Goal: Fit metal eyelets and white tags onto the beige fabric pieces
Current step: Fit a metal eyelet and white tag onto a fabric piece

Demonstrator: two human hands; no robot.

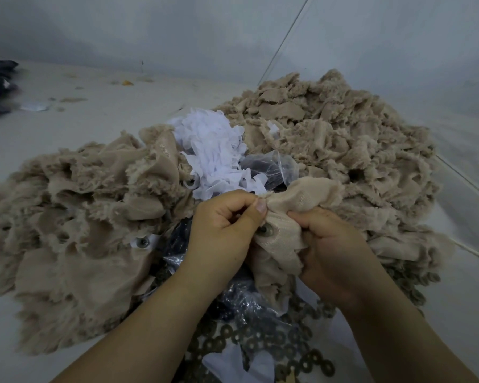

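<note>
— Step in hand?
— Fitting an eyelet into one fabric piece, held at centre frame, just right of middle. Eyelet already poking through the cloth, between the two hands.
— Fingers?
— Left hand: curled, thumb and forefinger pinching the cloth edge just above the eyelet. Right hand: curled round the bunched cloth from the right; fingertips buried in the folds, so exact pinch hard to tell.
— Tag on yet?
— Cannot tell; no white showing around this eyelet. Compare the finished piece at lower left, white ring visible round its eyelet.
— Supplies?
— Tags heaped at upper centre. Washers spread along the bottom, partly under the forearms. Clear bags of dark parts behind and below the hands. Fabric heaps left and upper right.
— Next move?
— Probably holding the cloth taut round the stem, then reaching for a tag or washer and pressing it on. Needs one hand freed without letting the eyelet slip back out.
</note>
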